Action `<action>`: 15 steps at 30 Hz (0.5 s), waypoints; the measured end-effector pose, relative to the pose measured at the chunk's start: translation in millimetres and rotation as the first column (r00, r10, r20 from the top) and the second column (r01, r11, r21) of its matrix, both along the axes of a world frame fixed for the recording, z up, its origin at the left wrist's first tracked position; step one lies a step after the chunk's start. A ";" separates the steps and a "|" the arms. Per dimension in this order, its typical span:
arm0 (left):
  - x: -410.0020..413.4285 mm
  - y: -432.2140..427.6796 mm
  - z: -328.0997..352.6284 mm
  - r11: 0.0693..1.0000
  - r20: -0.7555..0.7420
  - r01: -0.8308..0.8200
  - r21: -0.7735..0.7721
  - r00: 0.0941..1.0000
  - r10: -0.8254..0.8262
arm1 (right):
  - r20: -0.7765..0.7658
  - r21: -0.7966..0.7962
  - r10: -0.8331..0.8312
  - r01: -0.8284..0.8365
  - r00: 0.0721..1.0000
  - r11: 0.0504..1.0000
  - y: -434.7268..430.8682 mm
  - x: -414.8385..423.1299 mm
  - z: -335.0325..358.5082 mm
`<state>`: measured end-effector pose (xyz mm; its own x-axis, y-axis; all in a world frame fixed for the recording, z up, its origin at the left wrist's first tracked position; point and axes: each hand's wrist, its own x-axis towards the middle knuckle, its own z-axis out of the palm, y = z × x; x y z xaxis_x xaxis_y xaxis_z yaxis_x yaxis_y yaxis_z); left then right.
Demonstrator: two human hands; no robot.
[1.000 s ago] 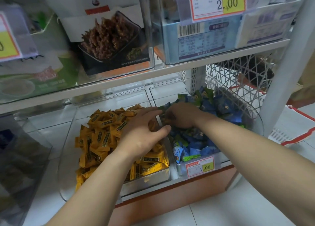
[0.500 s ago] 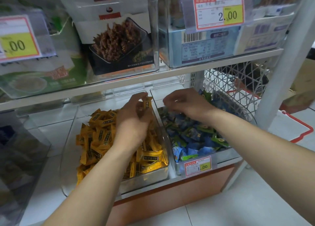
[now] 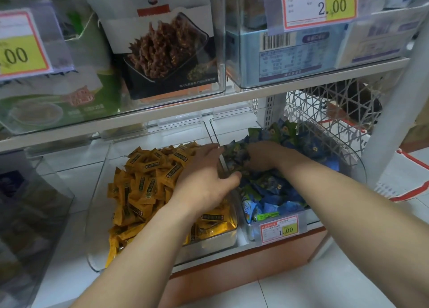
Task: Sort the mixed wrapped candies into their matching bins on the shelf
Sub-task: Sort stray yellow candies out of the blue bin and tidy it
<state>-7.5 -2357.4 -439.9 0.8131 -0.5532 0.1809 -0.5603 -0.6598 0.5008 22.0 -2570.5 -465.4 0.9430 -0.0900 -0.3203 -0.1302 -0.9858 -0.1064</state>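
A clear bin [image 3: 98, 205] on the lower shelf holds a heap of yellow wrapped candies [image 3: 148, 187]. The clear bin [image 3: 350, 161] to its right holds blue and green wrapped candies [image 3: 278, 201]. My left hand [image 3: 204, 177] lies palm down on the right side of the yellow heap, fingers stretched out. Its thumb reaches over the wall between the two bins. My right hand [image 3: 262, 155] is down in the blue and green candies near that wall, its fingers curled around a clump of wrappers.
A price tag [image 3: 279, 230] hangs on the front of the right bin. The upper shelf board [image 3: 209, 112] sits close above both hands, loaded with boxed snacks. A white post [image 3: 390, 122] and a white mesh basket [image 3: 325, 112] stand at the right; another clear bin [image 3: 34, 203] is at the left.
Both hands have come back down from above the bins. The left hand, which held a yellow candy over the yellow bin, now rests on the heap. The right hand has dug into the blue candies.
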 end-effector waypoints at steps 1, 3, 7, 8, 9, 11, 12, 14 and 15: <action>0.6 1.4 0.1 1.000 -0.015 0.010 -0.011 1.000 -0.010 | -0.021 0.040 -0.011 0.012 1.000 0.999 -3.1 -1.1 -1.2; 1.0 3.1 -0.4 0.999 -0.023 0.020 -0.025 1.000 -0.020 | -0.038 0.119 -0.013 0.018 0.999 0.993 -9.0 -3.9 -3.9; -0.3 4.6 -1.1 0.999 -0.023 0.020 -0.037 1.000 -0.021 | -0.027 0.213 -0.011 0.016 1.000 0.977 -14.5 -9.0 -5.2; -0.5 5.2 -1.4 0.999 -0.029 0.020 -0.042 0.999 -0.021 | -0.014 0.243 -0.015 0.018 1.000 0.970 -15.0 -9.9 -5.9; -0.5 5.7 -1.6 0.999 -0.034 0.022 -0.046 0.999 -0.023 | -0.007 0.271 -0.017 0.018 1.000 0.962 -14.5 -10.9 -6.1; 0.3 6.6 -1.8 0.998 -0.042 0.027 -0.052 0.999 -0.029 | -0.014 0.282 0.005 -0.001 1.000 0.959 -11.9 -11.8 -6.0; 0.8 6.8 -1.6 0.998 -0.049 0.028 -0.056 0.998 -0.030 | -0.021 0.271 0.022 -0.015 1.000 0.962 -10.6 -11.8 -5.7; 1.7 6.8 -1.1 0.998 -0.063 0.030 -0.063 0.997 -0.034 | -0.009 0.293 0.036 -0.031 0.999 0.956 -9.6 -13.6 -3.0; 2.3 6.7 -1.2 0.997 -0.068 0.033 -0.065 0.997 -0.037 | 0.007 0.339 0.027 -0.028 1.000 0.940 -10.5 -15.8 -0.5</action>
<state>-5.2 -2350.7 -441.0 0.8053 -0.5706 0.1613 -0.5452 -0.6056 0.5796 6.2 -2580.9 -466.0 0.9445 0.0491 -0.3249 -0.1032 -0.8945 -0.4350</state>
